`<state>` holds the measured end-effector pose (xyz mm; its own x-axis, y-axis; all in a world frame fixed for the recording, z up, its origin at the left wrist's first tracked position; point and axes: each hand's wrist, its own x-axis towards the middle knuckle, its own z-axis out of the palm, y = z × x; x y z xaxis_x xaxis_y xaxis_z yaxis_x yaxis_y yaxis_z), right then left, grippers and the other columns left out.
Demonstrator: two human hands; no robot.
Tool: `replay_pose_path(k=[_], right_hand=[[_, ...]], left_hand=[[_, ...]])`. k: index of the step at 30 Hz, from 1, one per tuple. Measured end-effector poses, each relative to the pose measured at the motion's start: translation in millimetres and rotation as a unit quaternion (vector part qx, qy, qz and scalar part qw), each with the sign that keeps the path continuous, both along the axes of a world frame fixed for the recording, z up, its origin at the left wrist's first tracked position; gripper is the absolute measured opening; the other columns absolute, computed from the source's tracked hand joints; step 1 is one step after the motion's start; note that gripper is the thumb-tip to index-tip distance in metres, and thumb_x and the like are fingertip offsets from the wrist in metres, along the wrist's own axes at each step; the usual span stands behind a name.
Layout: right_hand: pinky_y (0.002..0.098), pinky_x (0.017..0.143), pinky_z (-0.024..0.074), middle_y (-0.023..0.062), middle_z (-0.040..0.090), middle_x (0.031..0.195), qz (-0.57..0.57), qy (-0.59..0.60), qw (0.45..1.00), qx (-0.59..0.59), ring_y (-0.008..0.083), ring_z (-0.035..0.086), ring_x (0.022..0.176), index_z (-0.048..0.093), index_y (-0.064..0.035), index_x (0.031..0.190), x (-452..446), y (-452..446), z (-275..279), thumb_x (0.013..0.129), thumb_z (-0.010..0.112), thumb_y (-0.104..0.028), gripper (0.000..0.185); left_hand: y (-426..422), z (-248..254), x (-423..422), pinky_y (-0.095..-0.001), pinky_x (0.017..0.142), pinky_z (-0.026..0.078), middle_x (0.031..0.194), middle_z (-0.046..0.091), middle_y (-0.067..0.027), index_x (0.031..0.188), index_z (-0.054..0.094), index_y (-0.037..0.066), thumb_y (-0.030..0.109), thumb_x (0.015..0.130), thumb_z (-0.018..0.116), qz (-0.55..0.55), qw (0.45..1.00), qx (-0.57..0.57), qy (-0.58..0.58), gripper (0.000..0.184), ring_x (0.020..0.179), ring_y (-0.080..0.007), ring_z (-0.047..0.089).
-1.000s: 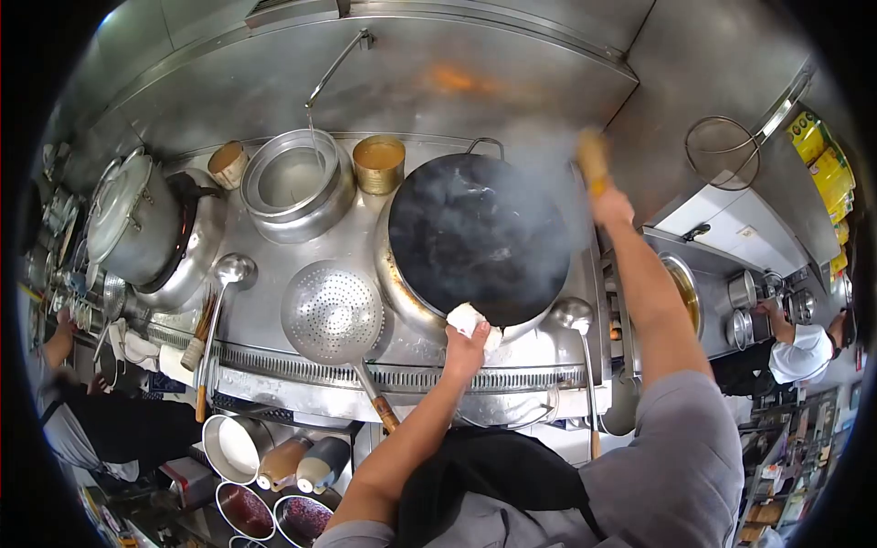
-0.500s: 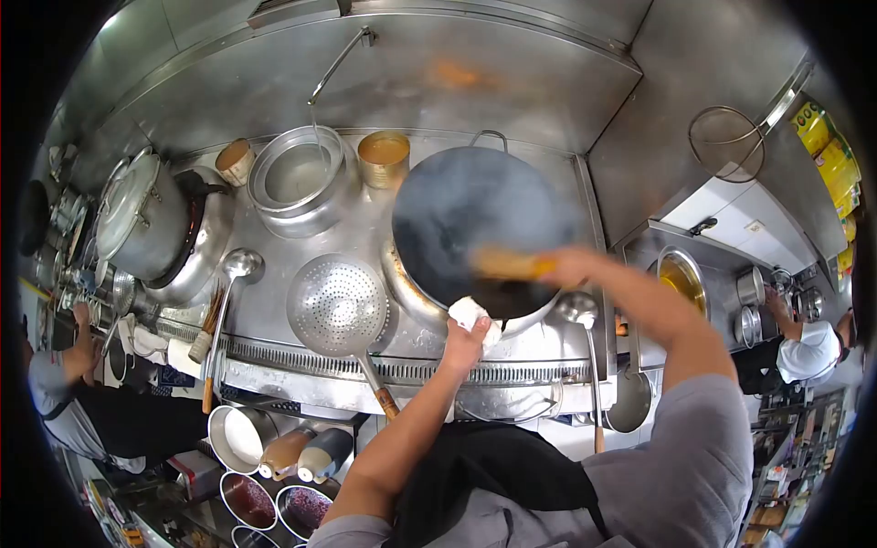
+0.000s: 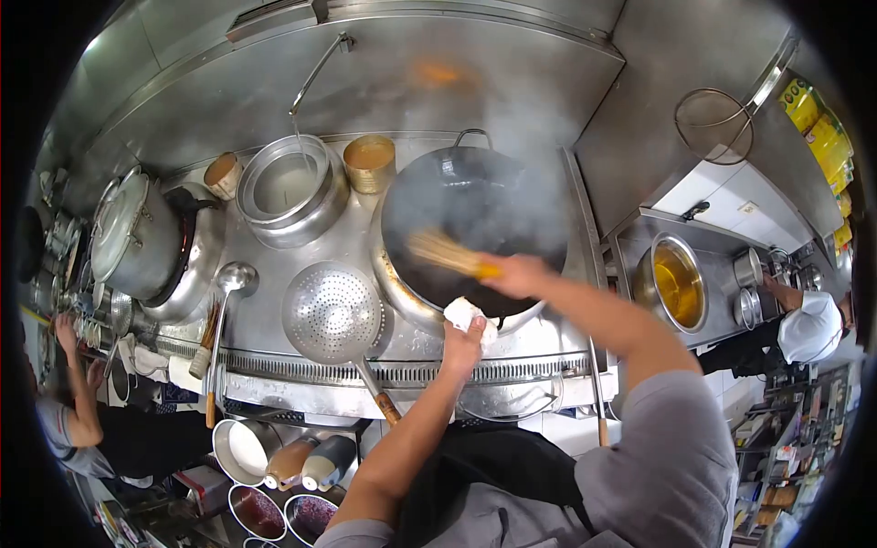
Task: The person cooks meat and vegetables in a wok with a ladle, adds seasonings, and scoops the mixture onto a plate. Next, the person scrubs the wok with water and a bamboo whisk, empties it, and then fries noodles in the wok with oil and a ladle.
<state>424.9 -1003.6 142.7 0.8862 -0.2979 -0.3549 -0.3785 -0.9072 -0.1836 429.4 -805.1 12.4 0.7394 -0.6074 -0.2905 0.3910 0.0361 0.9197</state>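
Note:
Steam rises from a large black wok (image 3: 512, 210) on the burner. My right hand (image 3: 517, 276) grips the yellow-banded handle of a bamboo brush (image 3: 440, 253), its bristles over the left part of the wok. At the wok's near edge, my left hand (image 3: 464, 344) is closed on a white cloth (image 3: 464, 313), which covers the spot held. A perforated strainer (image 3: 331, 310) lies left of that hand, its wooden handle toward me. To the right, a ladle's shaft (image 3: 596, 393) crosses the front edge, its bowl hidden behind my right forearm.
Behind stand a metal pot (image 3: 290, 190) under a tap (image 3: 315, 78) and a tin (image 3: 370, 164). A ladle (image 3: 236, 278) and lidded pot (image 3: 137, 233) are left; a basin of yellow liquid (image 3: 678, 281) is right. One person (image 3: 808, 324) works far right, another (image 3: 82, 429) left.
From beyond the wok's right side, my right hand has brought the brush over the wok and on to its left part. My left hand keeps its hold at the near edge.

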Motion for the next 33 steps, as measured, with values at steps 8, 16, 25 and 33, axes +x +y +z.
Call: replay_pose_path(k=[8, 16, 25, 33], right_hand=[[0.0478, 0.083, 0.0548, 0.0189, 0.071, 0.107, -0.389, -0.185, 0.878, -0.209, 0.0367, 0.07, 0.096, 0.061, -0.0097, 0.121, 9.0, -152.3, 54.7, 0.098, 0.048, -0.048, 0.047], [0.0449, 0.09, 0.0512, 0.021, 0.067, 0.118, -0.049, -0.121, 0.982, 0.14, 0.0359, 0.066, 0.106, 0.048, -0.0212, 0.145, 28.9, 35.7, -50.5, 0.093, 0.061, -0.046, 0.06], [0.0492, 0.083, 0.0541, 0.0193, 0.071, 0.106, -0.327, -0.146, 0.911, -0.202, 0.0371, 0.069, 0.097, 0.039, -0.0234, 0.146, -4.3, -168.4, 67.8, 0.094, 0.053, -0.053, 0.062], [0.0482, 0.088, 0.0519, 0.0203, 0.068, 0.114, -0.175, -0.087, 0.98, 0.028, 0.0378, 0.066, 0.104, 0.048, -0.0238, 0.143, 65.8, 9.8, -82.8, 0.096, 0.05, -0.049, 0.053]], left_hand=[[8.5, 20.8, 11.8, -0.0334, 0.087, 0.05, 0.11, 0.061, -0.0093, 0.125, 0.047, -0.001, 0.02, 0.097, 0.065, -0.039, 0.998, 0.001, 0.046, 0.04, 0.099, -0.0182, 0.059], [0.3, -1.1, 0.1, -0.0276, 0.043, 0.039, 0.078, 0.06, -0.0009, 0.108, 0.052, 0.01, 0.022, 0.1, 0.059, 0.04, 0.998, -0.045, -0.035, 0.015, 0.057, -0.0097, 0.054], [1.6, -1.3, 10.9, -0.0351, 0.091, 0.049, 0.113, 0.061, -0.0118, 0.127, 0.046, -0.003, 0.022, 0.096, 0.066, -0.031, 0.999, -0.002, 0.027, 0.044, 0.102, -0.0201, 0.059], [0.2, -8.2, 11.1, -0.0282, 0.051, 0.045, 0.082, 0.059, -0.0023, 0.106, 0.051, 0.009, 0.015, 0.1, 0.058, -0.015, 0.999, -0.021, -0.041, 0.012, 0.065, -0.0121, 0.056]])
